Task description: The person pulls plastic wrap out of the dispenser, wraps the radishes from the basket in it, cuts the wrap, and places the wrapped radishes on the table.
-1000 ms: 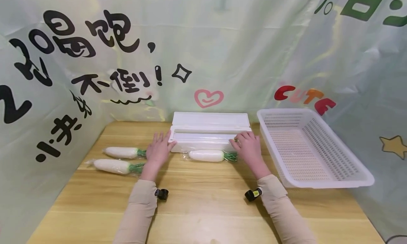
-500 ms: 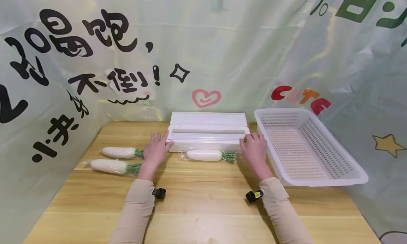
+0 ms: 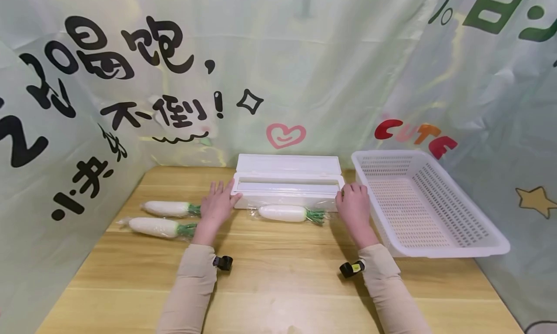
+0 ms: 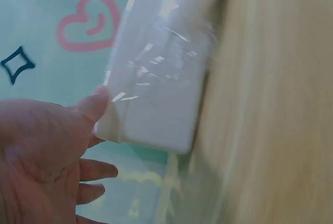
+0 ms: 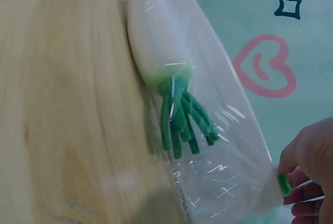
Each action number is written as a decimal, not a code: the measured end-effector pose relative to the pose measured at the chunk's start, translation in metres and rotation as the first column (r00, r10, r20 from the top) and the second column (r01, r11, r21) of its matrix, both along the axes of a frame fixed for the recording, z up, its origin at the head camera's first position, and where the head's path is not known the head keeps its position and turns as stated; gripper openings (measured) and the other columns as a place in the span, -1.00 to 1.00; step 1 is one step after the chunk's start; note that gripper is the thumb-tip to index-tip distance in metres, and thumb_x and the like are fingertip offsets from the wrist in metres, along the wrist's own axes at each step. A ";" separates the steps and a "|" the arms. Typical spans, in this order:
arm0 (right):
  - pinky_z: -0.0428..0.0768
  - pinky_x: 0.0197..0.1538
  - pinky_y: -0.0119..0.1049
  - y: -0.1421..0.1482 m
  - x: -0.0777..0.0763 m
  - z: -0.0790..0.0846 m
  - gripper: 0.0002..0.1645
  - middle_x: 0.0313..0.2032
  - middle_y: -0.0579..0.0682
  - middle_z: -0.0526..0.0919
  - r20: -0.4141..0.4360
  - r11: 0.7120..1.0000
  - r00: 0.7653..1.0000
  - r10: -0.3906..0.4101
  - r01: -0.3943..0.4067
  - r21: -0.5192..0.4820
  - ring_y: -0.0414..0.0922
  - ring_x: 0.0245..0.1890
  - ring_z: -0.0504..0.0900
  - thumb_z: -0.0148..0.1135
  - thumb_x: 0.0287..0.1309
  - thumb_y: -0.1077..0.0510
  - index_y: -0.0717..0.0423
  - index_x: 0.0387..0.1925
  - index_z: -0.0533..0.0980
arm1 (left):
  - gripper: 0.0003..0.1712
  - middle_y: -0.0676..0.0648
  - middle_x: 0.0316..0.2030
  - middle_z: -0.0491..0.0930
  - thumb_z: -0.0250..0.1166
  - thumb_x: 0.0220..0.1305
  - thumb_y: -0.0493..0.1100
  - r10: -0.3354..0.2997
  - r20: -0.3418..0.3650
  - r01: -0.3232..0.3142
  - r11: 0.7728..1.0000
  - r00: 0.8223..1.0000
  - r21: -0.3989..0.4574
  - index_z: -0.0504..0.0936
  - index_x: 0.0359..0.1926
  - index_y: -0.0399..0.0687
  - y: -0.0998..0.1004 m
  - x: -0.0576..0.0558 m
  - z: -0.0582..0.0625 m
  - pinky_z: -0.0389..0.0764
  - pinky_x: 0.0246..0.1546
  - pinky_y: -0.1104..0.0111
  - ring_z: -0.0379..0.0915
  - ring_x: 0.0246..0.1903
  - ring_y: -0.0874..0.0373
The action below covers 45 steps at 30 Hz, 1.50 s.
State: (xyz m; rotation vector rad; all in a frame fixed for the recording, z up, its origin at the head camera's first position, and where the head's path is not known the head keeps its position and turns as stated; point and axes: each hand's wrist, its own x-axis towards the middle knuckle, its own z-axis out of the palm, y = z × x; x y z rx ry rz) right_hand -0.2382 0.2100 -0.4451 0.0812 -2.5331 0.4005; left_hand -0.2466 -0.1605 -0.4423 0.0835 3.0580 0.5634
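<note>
A white cling film dispenser [image 3: 289, 185] lies near the back of the table with its lid raised. My left hand [image 3: 217, 204] rests at its left end, fingers spread straight and thumb on the front edge, as the left wrist view shows. At the right end, my right hand [image 3: 354, 206] pinches the small green slider [image 5: 284, 184] of the film cutter between thumb and fingers. Clear film hangs over the dispenser's front. Just before it lies a white radish [image 3: 283, 213] with green stalks, under clear film; the right wrist view shows it close up.
Two film-wrapped white radishes [image 3: 166, 209] [image 3: 153, 226] lie on the wooden table [image 3: 278, 276] left of my left hand. A white perforated plastic basket [image 3: 452, 252] stands at the right. A printed cloth [image 3: 339, 82] forms the backdrop close behind the dispenser.
My right hand has slid the green slider rightward along the dispenser's edge, from above the radish's stalks to the right end. The left hand has stayed at the left end.
</note>
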 end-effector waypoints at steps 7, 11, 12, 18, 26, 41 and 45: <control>0.49 -0.02 0.15 -0.002 -0.002 -0.004 -0.76 -0.18 0.28 0.65 -0.155 0.992 0.980 0.124 -0.128 -0.016 0.27 -0.07 0.51 0.31 0.11 0.17 0.29 -0.24 0.63 | -0.27 -0.26 0.49 0.05 -0.05 0.46 0.22 -0.037 -0.085 0.045 0.995 0.996 0.090 0.09 0.51 0.06 0.002 0.002 0.005 -0.05 0.36 -0.37 -0.22 0.50 -0.31; 0.47 0.03 0.15 -0.002 -0.005 -0.004 -0.70 -0.18 0.23 0.66 -0.223 0.969 0.943 0.246 -0.244 0.040 0.24 -0.05 0.52 0.38 0.03 0.17 0.27 -0.19 0.64 | -0.40 -0.25 0.42 0.24 0.09 0.42 0.10 -0.091 -0.233 0.116 0.989 0.968 0.095 0.35 0.38 -0.01 0.007 0.004 0.009 0.08 0.38 -0.27 0.03 0.44 -0.30; 0.48 0.02 0.16 -0.002 -0.004 -0.004 -0.68 -0.17 0.21 0.66 -0.223 0.964 0.938 0.265 -0.259 0.059 0.23 -0.04 0.52 0.41 0.00 0.16 0.26 -0.18 0.65 | -0.44 -0.23 0.40 0.29 0.13 0.40 0.08 -0.100 -0.265 0.128 0.988 0.959 0.089 0.41 0.34 -0.01 0.008 0.004 0.009 0.11 0.38 -0.25 0.07 0.43 -0.29; 0.47 -0.03 0.15 0.002 -0.002 -0.011 -0.72 -0.20 0.12 0.69 -0.218 0.943 0.920 0.325 -0.299 0.143 0.19 -0.04 0.53 0.49 -0.12 0.20 0.17 -0.26 0.69 | -0.62 -0.14 0.28 0.48 0.28 0.30 0.01 -0.166 -0.416 0.171 0.985 0.894 -0.027 0.64 0.11 0.07 0.020 0.004 0.000 0.25 0.36 -0.12 0.27 0.35 -0.22; 0.43 -0.14 0.05 0.004 -0.007 -0.022 -0.95 -0.34 0.05 0.69 -0.338 0.921 0.856 0.390 -0.356 0.161 0.13 -0.14 0.55 0.40 -0.04 0.30 0.16 -0.46 0.64 | -0.78 -0.05 -0.04 0.72 0.41 0.12 -0.16 -0.152 -0.643 0.188 0.982 0.750 -0.013 0.75 -0.16 -0.01 0.033 0.004 -0.014 0.42 0.21 -0.05 0.53 0.10 -0.13; 0.41 -0.11 -0.01 0.001 -0.004 -0.018 -0.93 -0.33 0.01 0.67 -0.307 0.920 0.871 0.382 -0.328 0.216 0.10 -0.10 0.54 0.34 0.08 0.28 0.15 -0.45 0.57 | -0.94 0.00 -0.12 0.75 0.41 0.14 -0.20 -0.153 -0.690 0.200 0.980 0.707 -0.013 0.71 -0.34 -0.05 0.038 0.004 -0.014 0.46 0.18 0.02 0.55 0.06 -0.07; 0.41 -0.09 0.01 0.004 -0.004 -0.019 -0.95 -0.31 0.04 0.65 -0.287 0.915 0.873 0.393 -0.343 0.211 0.11 -0.08 0.53 0.30 0.08 0.28 0.15 -0.43 0.55 | -0.96 -0.02 -0.15 0.73 0.40 0.16 -0.21 -0.198 -0.678 0.236 0.971 0.708 -0.036 0.68 -0.36 -0.06 0.038 0.006 -0.010 0.47 0.14 0.06 0.53 0.00 -0.07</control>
